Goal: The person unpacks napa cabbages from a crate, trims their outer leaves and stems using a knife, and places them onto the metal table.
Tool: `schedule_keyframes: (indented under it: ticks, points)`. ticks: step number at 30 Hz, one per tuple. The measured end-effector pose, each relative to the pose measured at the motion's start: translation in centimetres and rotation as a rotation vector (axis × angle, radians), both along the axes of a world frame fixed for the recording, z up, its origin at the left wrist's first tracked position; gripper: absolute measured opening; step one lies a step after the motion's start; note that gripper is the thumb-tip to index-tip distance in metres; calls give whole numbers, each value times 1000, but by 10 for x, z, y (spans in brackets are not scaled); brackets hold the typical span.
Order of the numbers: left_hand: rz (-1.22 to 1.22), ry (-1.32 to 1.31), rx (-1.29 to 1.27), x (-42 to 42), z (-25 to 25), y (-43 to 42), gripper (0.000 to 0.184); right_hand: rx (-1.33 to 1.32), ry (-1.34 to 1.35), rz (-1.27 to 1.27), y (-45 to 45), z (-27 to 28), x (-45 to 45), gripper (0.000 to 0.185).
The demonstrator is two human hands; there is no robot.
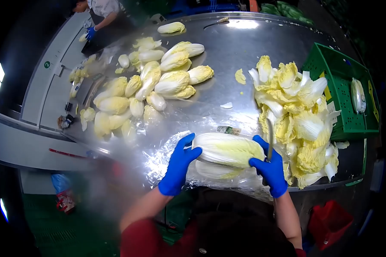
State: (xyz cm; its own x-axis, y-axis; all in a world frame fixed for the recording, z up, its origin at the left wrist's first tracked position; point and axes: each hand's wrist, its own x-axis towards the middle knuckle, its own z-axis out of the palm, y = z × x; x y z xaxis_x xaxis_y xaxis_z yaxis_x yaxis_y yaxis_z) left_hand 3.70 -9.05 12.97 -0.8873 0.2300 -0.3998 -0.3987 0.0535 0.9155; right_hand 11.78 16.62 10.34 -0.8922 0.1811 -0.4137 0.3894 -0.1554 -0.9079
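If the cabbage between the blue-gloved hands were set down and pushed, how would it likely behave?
The cabbage would probably roll sideways, given its long, rounded shape. Its closely wrapped leaves suggest a fairly firm body that shouldn't flop much.

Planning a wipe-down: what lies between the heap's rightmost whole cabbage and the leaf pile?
One yellow leaf scrap, on the metal table, in the head view.

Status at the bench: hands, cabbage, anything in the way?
Left hand and right hand grip cabbage at opposite ends. Right also holds curved knife. Plastic film spread about; leaf pile close on the right.
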Motion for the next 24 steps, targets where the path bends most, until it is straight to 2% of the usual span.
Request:
schedule_keyframes:
  ticks: [2,4,5,6,8,9,10,14,15,18,19,21,22,24]
  points:
    - [71,254,26,6,21,12,61,-68,56,-96,1,19,14,69]
    - [159,286,227,6,43,30,67,-186,343,-232,-8,25,25,76]
    - [122,329,389,10,44,40,73,-152,433,-250,-15,24,25,79]
    - [131,169,521,14,13,39,80,-104,526,-276,-22,22,26,82]
    - [130,73,762,24,-8,66,86,-73,541,-253,-33,16,26,87]
    - [68,68,806,16,-14,77,87,-125,571,-294,-37,12,26,87]
    - [19,60,835,5,-16,83,89,-192,595,-326,-35,11,27,86]
    - [40,-120,858,-20,-1,116,79,-159,365,-316,-11,31,42,80]
    - [17,-151,877,-22,2,121,65,-122,360,-314,-5,31,43,77]
    - [-24,-161,888,-32,-22,125,63,125,460,-263,11,12,48,59]
    - [29,-215,838,-28,-14,128,68,38,391,-209,20,19,51,57]
    - [-6,-249,799,-28,-30,123,80,-57,243,-139,39,28,46,54]
    - [-33,-258,785,-30,-33,124,87,-99,233,-220,39,30,39,56]
    - [-98,-202,771,-22,-28,131,79,-55,257,-187,42,34,28,57]
